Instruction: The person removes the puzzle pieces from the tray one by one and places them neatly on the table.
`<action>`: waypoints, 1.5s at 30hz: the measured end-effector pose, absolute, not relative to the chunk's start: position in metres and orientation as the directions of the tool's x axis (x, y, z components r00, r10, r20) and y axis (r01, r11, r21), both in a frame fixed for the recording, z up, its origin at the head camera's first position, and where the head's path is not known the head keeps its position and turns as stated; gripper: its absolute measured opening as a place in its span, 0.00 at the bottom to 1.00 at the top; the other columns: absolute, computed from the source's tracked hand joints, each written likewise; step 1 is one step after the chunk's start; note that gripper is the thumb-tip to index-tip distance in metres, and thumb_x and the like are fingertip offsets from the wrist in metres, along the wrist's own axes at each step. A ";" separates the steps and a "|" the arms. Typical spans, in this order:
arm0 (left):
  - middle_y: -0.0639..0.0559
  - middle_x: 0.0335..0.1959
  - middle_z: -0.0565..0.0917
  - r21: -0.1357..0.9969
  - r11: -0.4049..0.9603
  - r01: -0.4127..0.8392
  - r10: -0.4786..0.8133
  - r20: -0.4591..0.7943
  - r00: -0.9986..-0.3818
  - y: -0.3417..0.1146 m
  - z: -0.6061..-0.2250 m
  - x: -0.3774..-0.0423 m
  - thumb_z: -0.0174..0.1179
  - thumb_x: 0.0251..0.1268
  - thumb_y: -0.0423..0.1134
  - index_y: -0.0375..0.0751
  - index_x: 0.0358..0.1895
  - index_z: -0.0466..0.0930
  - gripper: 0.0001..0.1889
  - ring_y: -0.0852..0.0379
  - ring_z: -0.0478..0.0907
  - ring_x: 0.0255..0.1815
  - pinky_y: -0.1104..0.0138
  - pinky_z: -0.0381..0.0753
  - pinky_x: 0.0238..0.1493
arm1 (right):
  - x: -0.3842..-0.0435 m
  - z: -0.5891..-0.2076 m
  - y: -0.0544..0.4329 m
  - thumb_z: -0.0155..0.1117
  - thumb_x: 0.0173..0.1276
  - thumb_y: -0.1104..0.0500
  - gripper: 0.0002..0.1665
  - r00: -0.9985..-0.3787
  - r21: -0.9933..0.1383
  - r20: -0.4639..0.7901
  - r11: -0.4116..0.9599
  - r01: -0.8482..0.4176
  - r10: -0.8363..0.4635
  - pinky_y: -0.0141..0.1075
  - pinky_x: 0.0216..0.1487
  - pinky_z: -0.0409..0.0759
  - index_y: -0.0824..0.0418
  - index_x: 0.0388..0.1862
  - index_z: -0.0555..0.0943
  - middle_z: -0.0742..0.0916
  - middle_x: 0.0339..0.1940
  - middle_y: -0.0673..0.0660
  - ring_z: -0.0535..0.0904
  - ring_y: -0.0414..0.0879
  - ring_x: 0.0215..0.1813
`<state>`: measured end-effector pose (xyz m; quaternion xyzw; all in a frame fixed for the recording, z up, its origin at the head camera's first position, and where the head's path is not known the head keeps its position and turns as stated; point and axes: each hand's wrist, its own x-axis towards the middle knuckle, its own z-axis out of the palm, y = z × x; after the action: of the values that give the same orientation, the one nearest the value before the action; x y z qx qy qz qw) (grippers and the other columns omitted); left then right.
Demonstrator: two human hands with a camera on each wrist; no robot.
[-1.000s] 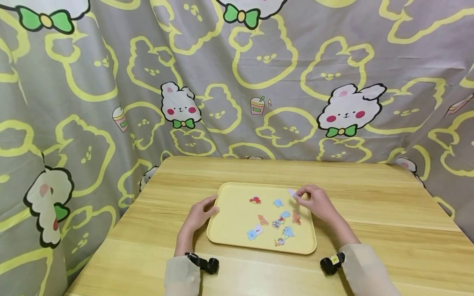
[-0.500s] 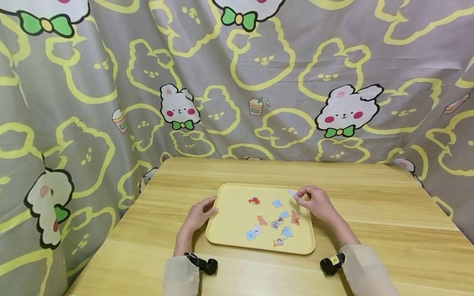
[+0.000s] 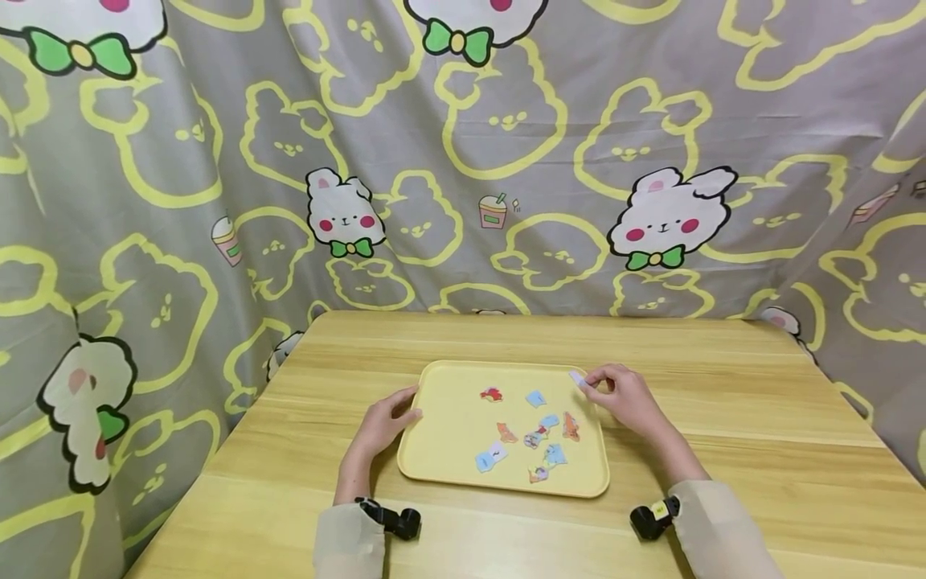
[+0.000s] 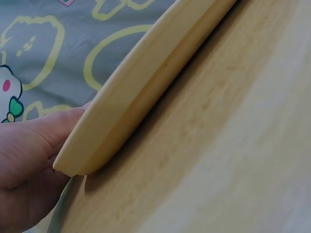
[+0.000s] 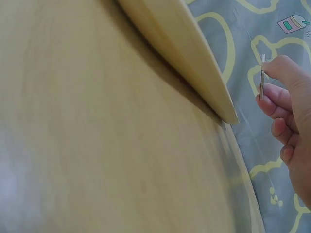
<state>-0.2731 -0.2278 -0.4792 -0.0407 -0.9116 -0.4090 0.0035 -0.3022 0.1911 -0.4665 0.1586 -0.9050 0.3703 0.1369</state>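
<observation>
"So, what's nearest on your feed?"

"The tray's (image 3: pixel 443 442) near part: a blue-white piece (image 3: pixel 489 460) at six o'clock, a blue-yellow piece (image 3: pixel 554 455) at five."

"And the left hand (image 3: pixel 383 422)?"

"Nine o'clock, clamped on the rim, thumb across it and fingers outside. I'd use it as a brake, pressing lightly so nothing tips."

"Farther out?"

"An orange piece (image 3: pixel 571 427) at three, a blue piece (image 3: pixel 535 398) at one, a red piece (image 3: pixel 491 394) at twelve. At two, by the far corner, the right hand (image 3: pixel 625 396) pinches a pale piece (image 3: pixel 577 377) between thumb and finger, off the tray."

"How should I handle that?"

"It looks thin, so I'd pinch just an edge, turn only the wrist to match outlines, lower it flat, then part the fingertips. Its print is too small for me to read."

"Behind it all?"

"Table (image 3: pixel 376 338), then curtain (image 3: pixel 419 129)."
</observation>
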 end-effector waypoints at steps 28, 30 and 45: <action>0.39 0.69 0.74 0.753 0.653 0.085 0.077 0.046 -0.996 -0.231 -0.481 -0.271 0.61 0.68 0.41 0.42 0.70 0.70 0.27 0.40 0.69 0.71 0.50 0.67 0.74 | -0.292 -0.469 0.222 0.70 0.62 0.59 0.05 -0.932 -0.639 0.339 0.697 -0.326 -0.125 0.29 0.27 0.63 0.61 0.34 0.85 0.76 0.24 0.52 0.64 0.41 0.27; 0.39 0.68 0.74 0.753 0.653 0.086 0.078 0.046 -0.996 -0.231 -0.482 -0.271 0.61 0.68 0.41 0.42 0.70 0.70 0.27 0.40 0.69 0.71 0.50 0.67 0.73 | -0.292 -0.469 0.224 0.70 0.62 0.59 0.05 -0.930 -0.638 0.347 0.697 -0.328 -0.121 0.29 0.27 0.63 0.61 0.34 0.85 0.76 0.24 0.52 0.64 0.40 0.27; 0.38 0.67 0.75 0.757 0.646 0.098 0.082 0.059 -0.995 -0.228 -0.480 -0.271 0.61 0.68 0.39 0.41 0.69 0.70 0.27 0.40 0.71 0.70 0.50 0.69 0.72 | -0.284 -0.470 0.248 0.68 0.65 0.57 0.08 -0.946 -0.648 0.310 0.708 -0.282 -0.093 0.29 0.25 0.61 0.62 0.38 0.85 0.79 0.26 0.53 0.62 0.39 0.25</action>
<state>-0.2715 -0.2280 -0.4800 -0.0495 -0.9072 -0.4177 0.0096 -0.2839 0.2477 -0.4702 0.1024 -0.9152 0.3681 0.1279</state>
